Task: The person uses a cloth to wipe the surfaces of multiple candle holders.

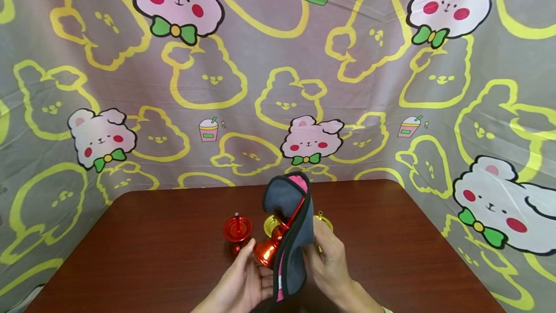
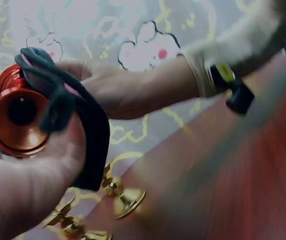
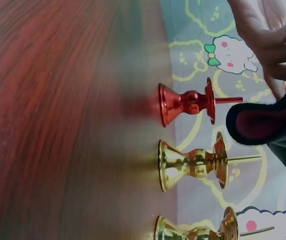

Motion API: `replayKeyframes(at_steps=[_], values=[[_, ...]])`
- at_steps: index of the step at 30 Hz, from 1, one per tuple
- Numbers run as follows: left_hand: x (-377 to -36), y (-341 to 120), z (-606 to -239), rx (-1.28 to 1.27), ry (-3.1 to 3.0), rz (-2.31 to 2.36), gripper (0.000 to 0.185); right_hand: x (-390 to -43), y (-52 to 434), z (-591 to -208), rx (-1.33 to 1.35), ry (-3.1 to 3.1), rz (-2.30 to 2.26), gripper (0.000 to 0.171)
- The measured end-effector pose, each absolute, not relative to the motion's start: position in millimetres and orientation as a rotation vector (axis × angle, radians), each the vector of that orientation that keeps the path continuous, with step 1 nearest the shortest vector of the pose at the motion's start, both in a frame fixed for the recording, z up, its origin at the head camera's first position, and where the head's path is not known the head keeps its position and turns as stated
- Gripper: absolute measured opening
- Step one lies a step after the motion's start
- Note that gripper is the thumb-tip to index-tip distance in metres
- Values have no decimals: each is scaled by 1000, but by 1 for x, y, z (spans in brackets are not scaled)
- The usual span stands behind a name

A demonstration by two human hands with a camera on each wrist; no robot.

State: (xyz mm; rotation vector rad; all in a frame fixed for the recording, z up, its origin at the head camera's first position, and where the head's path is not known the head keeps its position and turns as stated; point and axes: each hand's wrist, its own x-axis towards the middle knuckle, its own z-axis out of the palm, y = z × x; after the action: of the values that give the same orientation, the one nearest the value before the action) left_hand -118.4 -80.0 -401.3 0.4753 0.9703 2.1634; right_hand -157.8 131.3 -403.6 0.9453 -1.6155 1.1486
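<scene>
A shiny red candlestick [image 1: 266, 253] is held tilted above the table, its flared base toward my left hand [image 1: 245, 281]. The thumb lies at the base's rim and the fingers curl below; in the left wrist view the hollow underside of the base [image 2: 20, 120] faces the camera. My right hand [image 1: 327, 255] grips a dark grey cloth [image 1: 296, 240] with black edging and a pink inner side. The cloth folds around the candlestick and hides much of its upper part.
Behind the hands, another red candlestick [image 3: 188, 102] stands upright on the dark wooden table [image 1: 152, 250]. Beside it are two gold candlesticks, one nearer the middle [image 3: 198, 162] and one at the end [image 3: 198, 232], each with an upright spike. A cartoon-print curtain [image 1: 243, 86] surrounds the table.
</scene>
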Motion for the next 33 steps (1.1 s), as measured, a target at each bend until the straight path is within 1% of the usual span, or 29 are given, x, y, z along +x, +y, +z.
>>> replayKeyframes(at_steps=[1, 4, 5, 6, 10, 15, 22, 29, 33], values=[[-118, -81, -401, 467, 1038, 2172, 56, -157, 131, -402, 966, -1607, 1136, 24], [-115, -80, -403, 441, 1252, 2183, 35, -155, 128, -398, 1029, -1578, 1103, 23], [-115, -79, -403, 437, 1323, 2186, 32, -154, 127, -396, 1046, -1567, 1093, 22], [-114, -77, -404, 425, 1396, 2190, 33, -153, 126, -394, 1058, -1561, 1088, 22], [-111, -71, -405, 455, 1675, 2151, 47, -149, 122, -389, 1058, -1540, 1068, 20], [-109, -65, -406, 582, 1827, 2089, 46, -150, 122, -390, 1045, -1528, 1049, 19], [-110, -67, -405, 593, 1835, 2068, 44, -150, 120, -389, 1034, -1528, 1056, 20], [-117, -71, -411, 936, 1823, 2087, 39, -155, 122, -400, 962, -1577, 1100, 23], [-119, -70, -413, 1005, 1689, 2091, 44, -155, 124, -407, 921, -1613, 1124, 25]])
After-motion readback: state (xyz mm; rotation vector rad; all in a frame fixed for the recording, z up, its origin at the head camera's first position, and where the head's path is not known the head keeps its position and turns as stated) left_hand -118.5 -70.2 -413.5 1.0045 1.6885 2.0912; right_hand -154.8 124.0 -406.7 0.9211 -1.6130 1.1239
